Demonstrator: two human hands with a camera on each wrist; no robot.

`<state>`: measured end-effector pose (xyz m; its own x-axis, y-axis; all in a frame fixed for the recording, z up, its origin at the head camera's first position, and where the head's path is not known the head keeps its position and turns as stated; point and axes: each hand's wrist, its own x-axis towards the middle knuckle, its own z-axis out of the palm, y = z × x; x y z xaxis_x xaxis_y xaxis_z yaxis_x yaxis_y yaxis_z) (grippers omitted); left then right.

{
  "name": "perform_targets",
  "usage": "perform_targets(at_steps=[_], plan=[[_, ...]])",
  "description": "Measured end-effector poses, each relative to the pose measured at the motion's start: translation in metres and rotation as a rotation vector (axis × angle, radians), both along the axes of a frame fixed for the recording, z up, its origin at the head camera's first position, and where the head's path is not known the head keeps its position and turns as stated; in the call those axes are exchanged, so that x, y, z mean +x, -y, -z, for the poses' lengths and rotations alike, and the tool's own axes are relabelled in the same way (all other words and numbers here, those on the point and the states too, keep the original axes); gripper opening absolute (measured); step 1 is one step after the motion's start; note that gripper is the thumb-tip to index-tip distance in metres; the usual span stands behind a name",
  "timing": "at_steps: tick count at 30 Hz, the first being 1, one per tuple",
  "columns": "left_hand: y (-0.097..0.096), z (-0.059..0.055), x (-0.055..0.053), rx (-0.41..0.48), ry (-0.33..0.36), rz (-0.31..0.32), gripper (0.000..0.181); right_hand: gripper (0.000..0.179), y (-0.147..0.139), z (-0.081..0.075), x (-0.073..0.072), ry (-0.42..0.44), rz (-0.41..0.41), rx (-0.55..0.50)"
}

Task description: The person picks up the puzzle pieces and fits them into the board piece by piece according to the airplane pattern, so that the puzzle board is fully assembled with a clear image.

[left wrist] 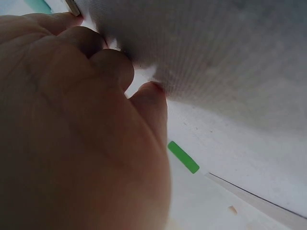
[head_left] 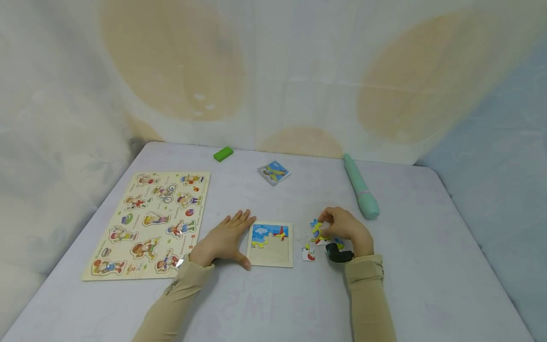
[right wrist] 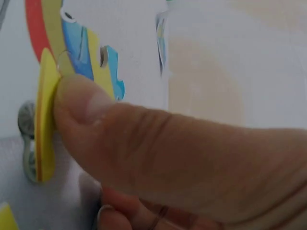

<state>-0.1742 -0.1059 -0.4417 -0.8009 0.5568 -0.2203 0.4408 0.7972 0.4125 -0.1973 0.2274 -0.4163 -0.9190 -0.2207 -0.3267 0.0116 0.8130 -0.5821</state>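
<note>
fingers of my left hand (head_left: 224,241) spread, index and thumb at the left corners of the wooden puzzle tray (head_left: 278,254). thumb and fingertips of my right hand (head_left: 345,227) look to pinch a yellow-edged puzzle piece (right wrist: 44,134); can't tell if it's clear of the table (head_left: 273,304). tray sits between my two hands, just right of the left fingers. in it: fitted pieces (head_left: 260,229) along the top, blue sky with cloud, a red bit, some yellow lower left. rest is bare wood, so under half filled, i'd judge. left over: one loose piece (head_left: 308,255) just nearer me than my right fingertips, more loose pieces (head_left: 339,243) partly hidden under that hand, count unclear. picture board (head_left: 164,242) left of my left fingers, covered in figures; inset or printed, can't tell.
</note>
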Motion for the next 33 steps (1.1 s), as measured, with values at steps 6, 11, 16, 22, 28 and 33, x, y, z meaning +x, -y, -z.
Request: perform_targets(at_steps=[6,11,16,22,28,33], plan=[[0.0,-0.001,0.001,-0.005,0.009,-0.002,0.126,0.028,-0.002,0.002,-0.001,0.01,0.005,-0.044],[0.001,-0.002,0.001,-0.004,0.011,-0.005,0.126,0.018,-0.009,0.007,-0.003,-0.014,-0.012,-0.136],[0.001,-0.002,0.001,-0.005,0.011,-0.004,0.125,0.014,-0.016,0.011,-0.005,-0.018,-0.008,-0.252],[0.0,-0.004,0.0,-0.002,0.004,0.0,0.125,0.017,-0.015,0.009,-0.006,-0.004,0.019,-0.328],[0.0,-0.005,0.0,-0.001,0.0,0.001,0.125,0.018,-0.005,0.01,-0.008,0.012,-0.031,-0.375],[0.001,-0.005,0.001,-0.001,0.003,-0.001,0.126,0.018,0.006,0.012,-0.009,0.017,-0.062,-0.405]])
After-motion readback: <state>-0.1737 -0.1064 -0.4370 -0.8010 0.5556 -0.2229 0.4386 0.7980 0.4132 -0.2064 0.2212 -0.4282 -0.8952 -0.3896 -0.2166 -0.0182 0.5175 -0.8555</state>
